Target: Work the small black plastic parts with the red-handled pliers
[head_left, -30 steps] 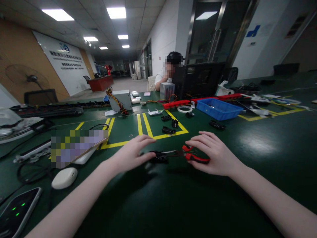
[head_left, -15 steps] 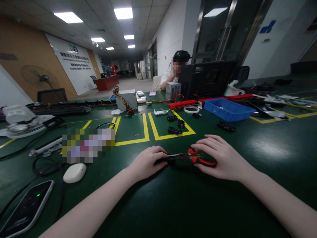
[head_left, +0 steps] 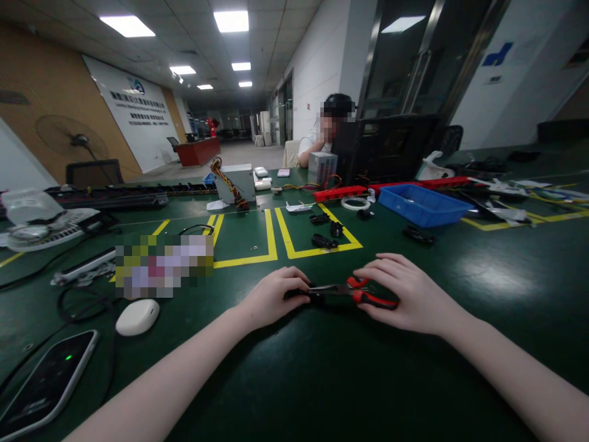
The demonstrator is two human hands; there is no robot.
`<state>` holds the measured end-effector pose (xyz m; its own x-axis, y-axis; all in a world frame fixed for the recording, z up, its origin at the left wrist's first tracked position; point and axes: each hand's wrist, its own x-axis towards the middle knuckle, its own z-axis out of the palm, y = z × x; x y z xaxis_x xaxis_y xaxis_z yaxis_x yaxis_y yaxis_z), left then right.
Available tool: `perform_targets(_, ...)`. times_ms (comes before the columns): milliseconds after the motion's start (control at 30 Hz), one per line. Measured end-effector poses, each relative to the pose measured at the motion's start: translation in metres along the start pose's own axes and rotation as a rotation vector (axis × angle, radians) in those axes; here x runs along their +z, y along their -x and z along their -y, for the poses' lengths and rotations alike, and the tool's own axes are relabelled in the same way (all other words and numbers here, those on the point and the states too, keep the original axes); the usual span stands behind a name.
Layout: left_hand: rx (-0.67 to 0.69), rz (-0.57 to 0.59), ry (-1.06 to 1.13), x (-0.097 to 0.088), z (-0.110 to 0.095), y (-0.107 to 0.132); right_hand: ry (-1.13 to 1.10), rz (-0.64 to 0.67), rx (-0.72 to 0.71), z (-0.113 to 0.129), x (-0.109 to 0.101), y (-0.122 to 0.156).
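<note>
My right hand [head_left: 399, 290] is closed around the red-and-black handles of a pair of long-nose pliers [head_left: 338, 290]. The pliers' jaws point left and reach the fingertips of my left hand [head_left: 278, 294]. That hand pinches a small dark part [head_left: 315, 299] low over the green table; fingers cover most of it, so its kind cannot be made out. Whether the jaws grip the part or only touch it is too small to tell. Beyond my hands, several black cable-like pieces [head_left: 324, 240] lie in and near a yellow-taped square.
A blue tray [head_left: 423, 212] stands at the back right, near a black piece [head_left: 418, 235]. On the left are a phone [head_left: 48, 383], a white rounded case [head_left: 137, 317] and dark cables. A power supply unit [head_left: 239, 184] stands behind. A person [head_left: 317, 144] sits across the table.
My hands and the pliers hold nearly the same pose, with only a slight shift of the pliers' handles to the left. The whole view has moved a little.
</note>
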<state>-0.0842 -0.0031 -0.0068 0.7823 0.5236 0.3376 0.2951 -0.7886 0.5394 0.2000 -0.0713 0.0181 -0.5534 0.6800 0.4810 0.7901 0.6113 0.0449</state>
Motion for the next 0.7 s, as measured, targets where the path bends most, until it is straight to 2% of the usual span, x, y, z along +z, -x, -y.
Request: perform_targets(700, -0.006, -0.011, 0.006, 0.0024, 0.0047, 0.0013, 0.010, 0.024, -0.013, 0.0017, -0.0005, -0.0009)
